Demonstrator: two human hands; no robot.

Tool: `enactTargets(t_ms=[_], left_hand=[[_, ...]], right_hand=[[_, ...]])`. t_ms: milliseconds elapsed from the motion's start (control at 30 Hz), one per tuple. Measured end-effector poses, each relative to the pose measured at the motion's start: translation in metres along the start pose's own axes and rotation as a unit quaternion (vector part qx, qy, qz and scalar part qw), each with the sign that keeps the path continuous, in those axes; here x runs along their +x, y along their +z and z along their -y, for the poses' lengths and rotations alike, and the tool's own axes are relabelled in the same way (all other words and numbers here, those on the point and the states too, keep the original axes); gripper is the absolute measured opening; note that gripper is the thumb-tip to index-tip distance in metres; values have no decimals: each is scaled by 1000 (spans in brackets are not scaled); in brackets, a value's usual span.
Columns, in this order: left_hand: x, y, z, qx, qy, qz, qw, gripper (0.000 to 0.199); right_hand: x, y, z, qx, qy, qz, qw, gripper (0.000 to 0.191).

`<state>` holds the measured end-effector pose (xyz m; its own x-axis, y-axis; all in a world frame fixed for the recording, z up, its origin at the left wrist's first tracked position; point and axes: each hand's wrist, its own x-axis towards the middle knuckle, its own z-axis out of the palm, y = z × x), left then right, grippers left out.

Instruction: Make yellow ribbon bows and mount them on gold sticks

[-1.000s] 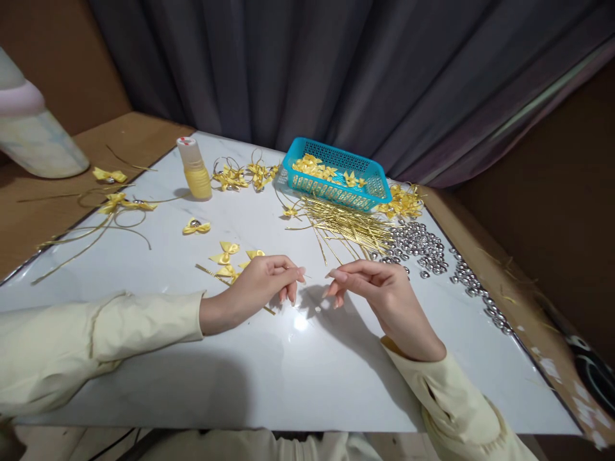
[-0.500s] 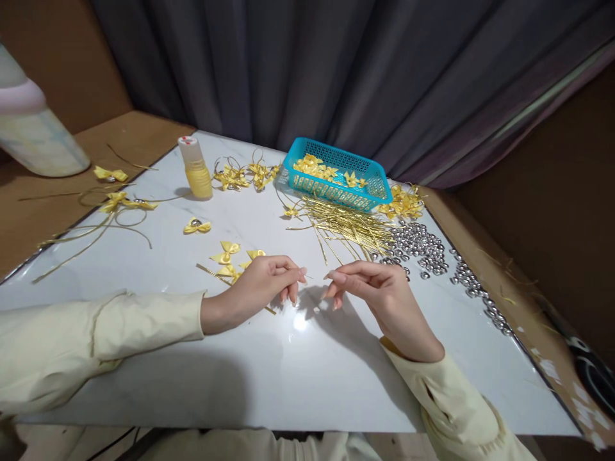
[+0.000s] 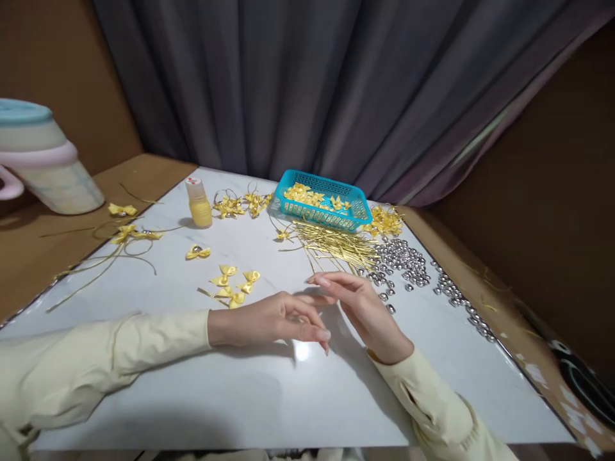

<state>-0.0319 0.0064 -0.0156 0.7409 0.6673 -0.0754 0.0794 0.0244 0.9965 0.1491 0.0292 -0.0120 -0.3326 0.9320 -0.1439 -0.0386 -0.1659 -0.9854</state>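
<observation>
Hovering close together over white tabletop (image 3: 269, 397), left hand (image 3: 288, 320) and right hand (image 3: 368, 307) were loosely curled, part-open; couldn't tell if either gripped anything. Yellow bows (image 3: 232, 296) lay just beyond left hand.

Close together over the work surface (image 3: 259, 410): left hand (image 3: 288, 317) and right hand (image 3: 368, 314). Just behind the left hand, toward its left: three loose bows (image 3: 230, 298), with a cord piece (image 3: 207, 295) at their left side. Farther out that way: a single bow (image 3: 198, 252), then a bottle (image 3: 199, 210) behind it, with tied bows (image 3: 228, 206) to the bottle's right. Far left of the grip: a cup (image 3: 57, 173). Behind the right hand: a cord heap (image 3: 336, 243), then a basket (image 3: 317, 216) with bows inside. Right of the right hand: scattered beads (image 3: 398, 256). Behind everything: a curtain (image 3: 269, 83).
</observation>
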Motion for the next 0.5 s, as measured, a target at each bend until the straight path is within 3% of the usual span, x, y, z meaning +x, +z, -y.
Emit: enactTargets(t_ms=[200, 367, 500], left_hand=[[27, 11, -4, 42, 26, -115, 992, 24], [42, 18, 1, 82, 37, -126, 988, 26], [42, 23, 5, 113, 27, -100, 988, 23]], right_hand=[[2, 0, 6, 91, 43, 29, 994, 17], [7, -12, 12, 149, 48, 38, 987, 13], [10, -21, 19, 174, 41, 30, 984, 9]])
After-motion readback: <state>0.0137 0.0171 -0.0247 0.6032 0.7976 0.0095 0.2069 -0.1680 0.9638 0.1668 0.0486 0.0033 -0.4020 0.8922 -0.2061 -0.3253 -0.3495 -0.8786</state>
